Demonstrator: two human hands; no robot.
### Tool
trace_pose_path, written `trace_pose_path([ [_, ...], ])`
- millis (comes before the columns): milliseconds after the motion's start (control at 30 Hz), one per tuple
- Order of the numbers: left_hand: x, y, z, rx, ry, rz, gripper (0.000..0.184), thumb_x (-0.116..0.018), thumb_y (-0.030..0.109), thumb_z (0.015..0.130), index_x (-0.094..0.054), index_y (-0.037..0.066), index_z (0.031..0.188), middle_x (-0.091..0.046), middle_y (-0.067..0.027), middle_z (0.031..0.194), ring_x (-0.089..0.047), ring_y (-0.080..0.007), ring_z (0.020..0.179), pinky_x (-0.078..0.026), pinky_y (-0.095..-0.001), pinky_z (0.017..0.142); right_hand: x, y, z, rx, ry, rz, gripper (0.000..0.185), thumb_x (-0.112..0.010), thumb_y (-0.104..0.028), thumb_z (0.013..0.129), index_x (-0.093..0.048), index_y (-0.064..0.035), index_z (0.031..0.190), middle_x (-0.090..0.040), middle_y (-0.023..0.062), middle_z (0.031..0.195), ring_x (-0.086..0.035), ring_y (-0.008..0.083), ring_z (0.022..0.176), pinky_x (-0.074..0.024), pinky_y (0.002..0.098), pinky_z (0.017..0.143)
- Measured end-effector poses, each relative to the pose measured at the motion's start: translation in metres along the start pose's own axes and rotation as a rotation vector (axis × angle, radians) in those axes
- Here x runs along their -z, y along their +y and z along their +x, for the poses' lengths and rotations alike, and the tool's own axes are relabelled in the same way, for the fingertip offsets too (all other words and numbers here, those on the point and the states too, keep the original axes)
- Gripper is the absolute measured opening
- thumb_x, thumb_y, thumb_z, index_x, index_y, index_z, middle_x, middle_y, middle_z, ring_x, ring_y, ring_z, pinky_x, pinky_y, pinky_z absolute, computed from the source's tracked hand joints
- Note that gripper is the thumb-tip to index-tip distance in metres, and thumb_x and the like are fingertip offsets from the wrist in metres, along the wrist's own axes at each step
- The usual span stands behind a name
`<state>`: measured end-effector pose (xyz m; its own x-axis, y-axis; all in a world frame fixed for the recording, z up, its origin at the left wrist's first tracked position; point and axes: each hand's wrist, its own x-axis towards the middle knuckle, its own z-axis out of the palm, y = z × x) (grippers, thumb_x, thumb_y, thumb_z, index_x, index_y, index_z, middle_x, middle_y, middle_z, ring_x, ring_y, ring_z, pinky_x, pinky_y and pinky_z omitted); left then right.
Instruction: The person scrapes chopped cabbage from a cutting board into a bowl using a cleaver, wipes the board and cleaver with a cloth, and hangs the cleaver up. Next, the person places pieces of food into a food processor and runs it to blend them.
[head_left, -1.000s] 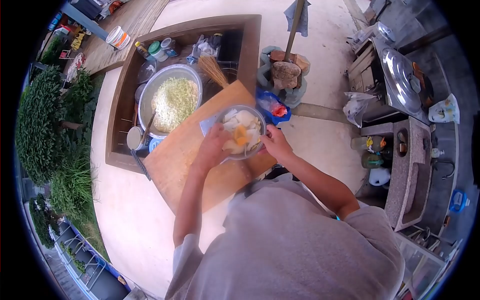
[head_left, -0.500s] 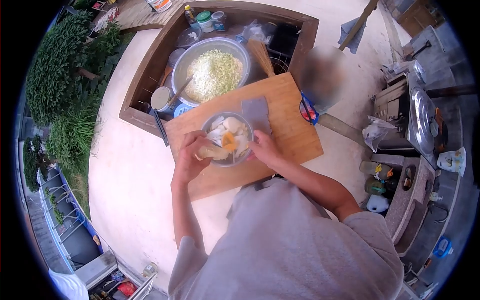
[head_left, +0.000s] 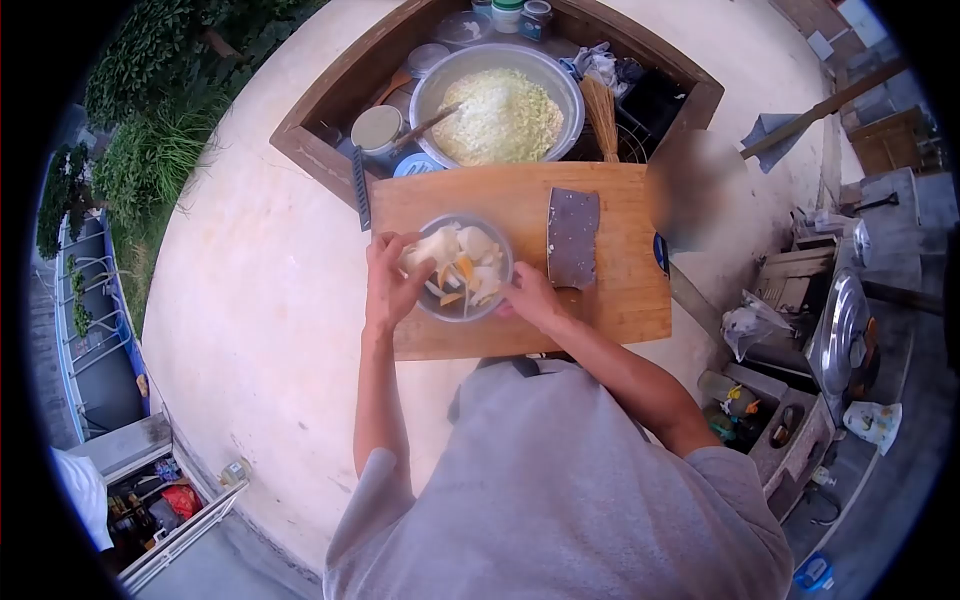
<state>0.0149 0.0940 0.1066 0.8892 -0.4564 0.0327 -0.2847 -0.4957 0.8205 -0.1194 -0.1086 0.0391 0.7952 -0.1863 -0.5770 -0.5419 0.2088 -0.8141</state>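
A metal bowl point(head_left: 462, 318) of pale, whitish food pieces and a few orange ones point(head_left: 465, 268) sits on a wooden cutting board point(head_left: 630, 300). My left hand point(head_left: 395, 272) is at the bowl's left side, its fingers and thumb closed around a large pale food piece point(head_left: 432, 250) whose kind I cannot make out. At the right rim, my right hand point(head_left: 530, 298) grips the bowl, with its fingers partly hidden. To the right of the bowl, a cleaver point(head_left: 573, 240) with bits stuck to its blade lies flat on the board.
Beyond the board stands a large basin point(head_left: 572, 110) heaped with chopped pale-green vegetable point(head_left: 505, 120), a wooden handle leaning in it. A lidded tub point(head_left: 377, 128) and a straw brush point(head_left: 600, 115) flank it inside a wooden frame point(head_left: 300, 125). A blurred patch covers the board's right side.
The view has turned and shifted, bringing the whole cleaver into sight. My left hand has moved from the bowl's lower left to its upper left with the pale piece. My right hand stays at the rim.
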Motion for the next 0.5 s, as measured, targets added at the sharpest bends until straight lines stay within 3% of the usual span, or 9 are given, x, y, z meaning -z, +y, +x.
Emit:
trace_pose_path([
  [100,-0.014,-0.021,-0.004,-0.003,0.101,0.047,0.040,-0.077,0.013,0.077,-0.064,0.007,0.115,-0.050,-0.0181,0.117,-0.049,-0.0336,0.111,-0.044,-0.0398,0.095,0.005,-0.003,0.003,0.670,0.441,-0.703,0.030,-0.061,0.000,0.087,-0.054,0.0021,0.116,-0.060,0.0184,0.113,-0.067,0.0327,0.095,-0.0568,0.0401,0.075],
  [133,-0.015,-0.015,-0.005,0.020,0.116,0.057,0.040,-0.075,0.015,0.079,-0.060,0.004,0.114,-0.051,-0.0204,0.114,-0.049,-0.0358,0.108,-0.043,-0.0417,0.095,0.003,-0.032,-0.009,0.528,0.337,-0.659,0.042,-0.055,0.004,0.083,-0.055,-0.0015,0.125,-0.057,0.0161,0.122,-0.059,0.0369,0.105,-0.0504,0.0433,0.087],
  [233,-0.026,-0.030,-0.006,0.093,0.180,-0.052,0.039,-0.074,0.017,0.081,-0.057,0.000,0.112,-0.052,-0.0210,0.108,-0.049,-0.0377,0.108,-0.042,-0.0438,0.095,-0.004,-0.056,0.011,0.893,0.121,-0.781,0.043,-0.051,0.006,0.083,-0.057,-0.0047,0.124,-0.057,0.0128,0.120,-0.059,0.0346,0.106,-0.0506,0.0421,0.085],
  [333,-0.024,-0.022,-0.008,0.183,0.127,-0.280,0.037,-0.069,0.019,0.087,-0.054,-0.004,0.111,-0.059,-0.0206,0.105,-0.058,-0.0309,0.101,-0.047,-0.0398,0.089,-0.016,-0.055,0.036,1.021,0.131,-1.043,0.042,-0.051,0.006,0.082,-0.059,-0.0056,0.121,-0.057,0.0105,0.116,-0.058,0.0323,0.107,-0.0499,0.0419,0.086],
  [433,-0.020,-0.022,-0.014,0.197,0.149,-0.396,0.035,-0.067,0.020,0.090,-0.054,-0.004,0.112,-0.062,-0.0195,0.105,-0.061,-0.0256,0.097,-0.049,-0.0363,0.084,-0.021,-0.059,0.049,0.876,0.042,-1.154,0.039,-0.056,0.003,0.080,-0.060,-0.0065,0.118,-0.055,0.0103,0.113,-0.058,0.0303,0.109,-0.0495,0.0410,0.087],
  [500,-0.020,-0.025,-0.018,0.192,0.174,-0.419,0.036,-0.066,0.020,0.091,-0.054,-0.004,0.114,-0.064,-0.0185,0.104,-0.063,-0.0238,0.095,-0.050,-0.0353,0.082,-0.021,-0.053,0.056,0.916,0.050,-1.111,0.039,-0.061,0.000,0.077,-0.061,-0.0054,0.116,-0.055,0.0112,0.111,-0.058,0.0307,0.107,-0.0504,0.0419,0.086],
])
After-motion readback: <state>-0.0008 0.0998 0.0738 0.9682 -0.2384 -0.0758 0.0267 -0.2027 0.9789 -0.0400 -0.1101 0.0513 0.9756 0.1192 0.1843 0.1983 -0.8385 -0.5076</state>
